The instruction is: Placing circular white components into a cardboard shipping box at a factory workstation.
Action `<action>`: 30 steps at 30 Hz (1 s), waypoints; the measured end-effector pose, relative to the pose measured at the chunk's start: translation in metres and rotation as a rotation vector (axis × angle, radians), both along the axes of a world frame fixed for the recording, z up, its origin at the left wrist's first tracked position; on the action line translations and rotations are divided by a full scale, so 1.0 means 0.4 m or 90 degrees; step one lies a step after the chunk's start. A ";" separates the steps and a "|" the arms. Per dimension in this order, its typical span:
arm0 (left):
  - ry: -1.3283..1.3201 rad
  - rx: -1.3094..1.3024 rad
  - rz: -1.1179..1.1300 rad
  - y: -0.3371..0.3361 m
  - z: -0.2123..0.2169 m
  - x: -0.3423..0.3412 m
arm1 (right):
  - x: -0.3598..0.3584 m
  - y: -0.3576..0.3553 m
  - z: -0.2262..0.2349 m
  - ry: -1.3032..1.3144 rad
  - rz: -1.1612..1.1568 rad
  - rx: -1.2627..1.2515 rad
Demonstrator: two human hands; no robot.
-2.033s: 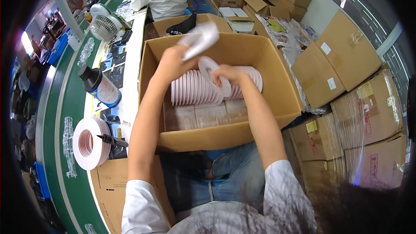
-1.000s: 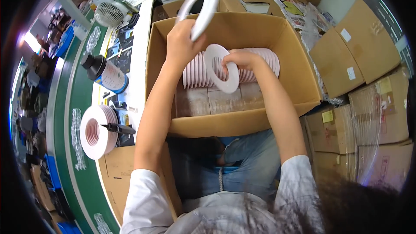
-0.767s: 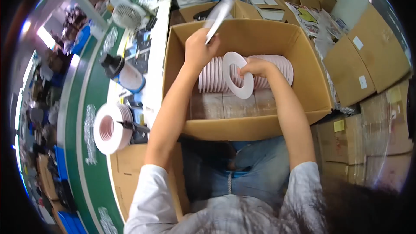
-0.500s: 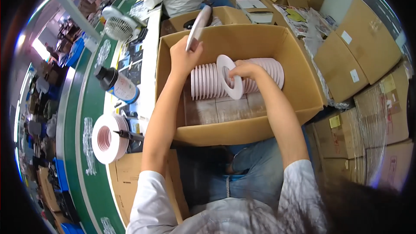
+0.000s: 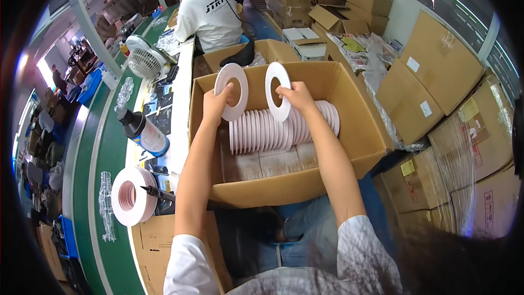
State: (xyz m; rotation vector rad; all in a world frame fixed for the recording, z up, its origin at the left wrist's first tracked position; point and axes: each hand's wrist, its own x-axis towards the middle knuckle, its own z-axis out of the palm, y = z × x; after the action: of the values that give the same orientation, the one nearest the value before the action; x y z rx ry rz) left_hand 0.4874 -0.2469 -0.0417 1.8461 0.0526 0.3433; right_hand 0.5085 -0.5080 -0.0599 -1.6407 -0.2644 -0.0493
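My left hand (image 5: pixel 216 105) is closed on the edge of a thin white tape roll (image 5: pixel 231 70), its fingers passing into the hole. Across from it, my right hand (image 5: pixel 298 97) grips a second flat white tape roll (image 5: pixel 280 112) the same way. Both rolls stand nearly upright, apart from each other, above an open cardboard box (image 5: pixel 295 191). Inside the box lies a row of similar tape rolls (image 5: pixel 261 132) on edge, packed side by side, over a brown, shiny layer at the bottom. My right forearm hides part of the row.
To the left, a stack of tape rolls (image 5: pixel 128 218), a black pen-like tool (image 5: pixel 157 192), a black-capped bottle (image 5: pixel 152 135) and a white fan (image 5: pixel 144 63) stand along the green-edged bench. Cardboard cartons (image 5: pixel 436 65) line the right. A co-worker (image 5: pixel 210 16) sits ahead.
My right hand has lifted a tape roll up out of the row. My left hand's roll has come down and turned to face me. The view has tilted upward.
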 end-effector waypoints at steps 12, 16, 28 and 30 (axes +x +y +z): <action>0.051 -0.598 -0.198 -0.029 -0.066 0.031 | -0.065 0.036 0.023 0.037 0.199 0.347; 0.049 -0.630 -0.224 -0.028 -0.036 0.006 | -0.070 0.059 0.029 0.011 0.218 0.434; 0.121 -0.666 -0.318 -0.031 -0.034 0.009 | 0.046 0.017 -0.082 -0.346 -0.107 -0.176; 0.116 -0.666 -0.339 -0.023 -0.032 -0.009 | 0.038 0.047 -0.075 -0.320 -0.088 -0.100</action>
State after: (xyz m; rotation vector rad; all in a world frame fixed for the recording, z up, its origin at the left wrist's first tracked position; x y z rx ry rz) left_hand 0.4838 -0.2560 -0.0546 0.7916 -0.1171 -0.2163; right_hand 0.5236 -0.4893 -0.0898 -1.7831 -0.5478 -0.5631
